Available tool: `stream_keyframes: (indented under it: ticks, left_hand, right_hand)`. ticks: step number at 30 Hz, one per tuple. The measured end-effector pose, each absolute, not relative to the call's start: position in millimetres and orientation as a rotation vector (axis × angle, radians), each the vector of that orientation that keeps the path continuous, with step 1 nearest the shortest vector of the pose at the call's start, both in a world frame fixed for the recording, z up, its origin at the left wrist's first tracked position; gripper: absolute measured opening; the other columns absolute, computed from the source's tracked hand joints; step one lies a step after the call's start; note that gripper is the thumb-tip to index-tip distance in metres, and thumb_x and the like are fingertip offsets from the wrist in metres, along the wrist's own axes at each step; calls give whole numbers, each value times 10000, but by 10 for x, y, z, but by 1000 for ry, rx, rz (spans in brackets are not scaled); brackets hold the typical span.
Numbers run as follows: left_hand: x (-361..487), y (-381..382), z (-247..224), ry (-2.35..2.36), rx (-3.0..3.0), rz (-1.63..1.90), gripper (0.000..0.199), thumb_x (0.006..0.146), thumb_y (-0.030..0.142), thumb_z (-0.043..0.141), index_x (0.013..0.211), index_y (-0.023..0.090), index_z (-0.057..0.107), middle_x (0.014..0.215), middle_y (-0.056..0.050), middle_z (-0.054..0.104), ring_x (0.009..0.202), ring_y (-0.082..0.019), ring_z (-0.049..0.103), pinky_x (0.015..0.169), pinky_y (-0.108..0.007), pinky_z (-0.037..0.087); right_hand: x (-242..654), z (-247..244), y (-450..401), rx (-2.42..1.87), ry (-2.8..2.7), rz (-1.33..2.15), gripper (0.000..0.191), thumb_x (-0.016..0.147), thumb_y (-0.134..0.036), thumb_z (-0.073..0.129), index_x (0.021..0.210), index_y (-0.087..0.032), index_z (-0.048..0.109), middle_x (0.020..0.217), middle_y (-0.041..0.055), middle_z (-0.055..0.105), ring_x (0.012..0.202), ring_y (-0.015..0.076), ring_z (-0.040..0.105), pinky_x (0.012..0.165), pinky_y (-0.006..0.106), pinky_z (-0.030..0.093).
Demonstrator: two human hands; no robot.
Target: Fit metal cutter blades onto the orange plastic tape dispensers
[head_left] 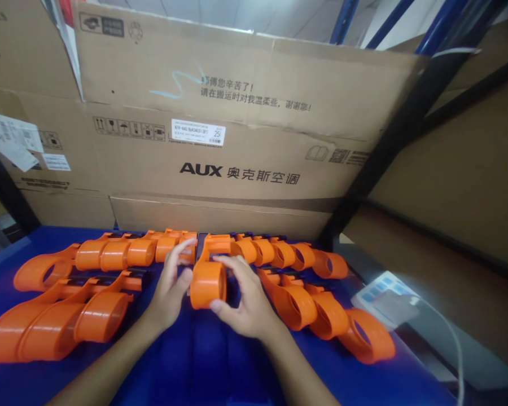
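Note:
An orange plastic ring holder point(208, 285), with a short arm and a crosspiece on top, stands upright at the middle of the blue surface. My right hand point(248, 301) grips its ring from the right, with the thumb low and the fingers above. To its left, my left hand point(171, 287) is open, fingers apart and thumb close to the ring; whether it touches cannot be made out. More orange ring holders point(114, 316) lie in rows on the left, and similar ring holders point(328, 316) lie on the right.
Behind the blue table point(161, 366) rises a large cardboard box point(254, 152) with printed labels. A dark metal rack post point(376, 146) slants up at the right. A white power strip point(385, 296) with a plugged-in white cable lies at the right edge.

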State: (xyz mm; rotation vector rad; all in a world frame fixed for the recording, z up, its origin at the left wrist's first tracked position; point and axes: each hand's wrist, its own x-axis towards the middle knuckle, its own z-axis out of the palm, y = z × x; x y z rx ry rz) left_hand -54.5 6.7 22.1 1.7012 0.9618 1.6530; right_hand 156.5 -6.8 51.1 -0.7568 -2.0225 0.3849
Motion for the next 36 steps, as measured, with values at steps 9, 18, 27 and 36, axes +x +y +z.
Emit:
stream_keyframes:
  ticks: [9, 18, 27, 36]
  left_hand:
    - [-509, -96, 216, 1031, 2517, 1563, 823, 739, 374, 851, 1455, 252, 464, 1375, -173, 596, 1264, -388, 573, 1094, -563, 427]
    - [-1046, -260, 544, 1241, 2887, 1123, 655, 820, 389, 763, 1408, 225, 528, 1341, -137, 681, 1244, -371, 608, 1110, -536, 388]
    - [-1890, -460, 613, 1240, 3079, 465, 650, 875, 441, 698, 1482, 272, 537, 1416, -90, 661, 1282, -367, 583, 1131, -527, 351]
    - [-1867, -445, 414, 1393, 3038, 431, 681, 868, 451, 712, 1500, 266, 538, 1397, -114, 672, 1273, -386, 584, 1131, -550, 321]
  right_hand:
    - [1625, 473, 19, -667, -2036, 389, 629, 926, -649, 570, 1395, -233, 522, 1332, 136, 640, 1196, 320, 617, 1057, 486, 480]
    - [1681, 453, 93, -710, -1879, 294, 507, 1075, -528, 290, 1350, -224, 588, 1077, 96, 674, 1011, 267, 636, 941, 454, 500]
    - [1658, 408, 240, -1354, -1705, -230, 363, 1020, -269, 463, 1342, -177, 601, 1268, 148, 680, 1180, 347, 542, 1003, 510, 414]
    - [1607, 263, 327, -1718, -1849, -553, 337, 960, -293, 576, 1262, -167, 658, 1424, 200, 582, 1214, 393, 471, 945, 513, 363]
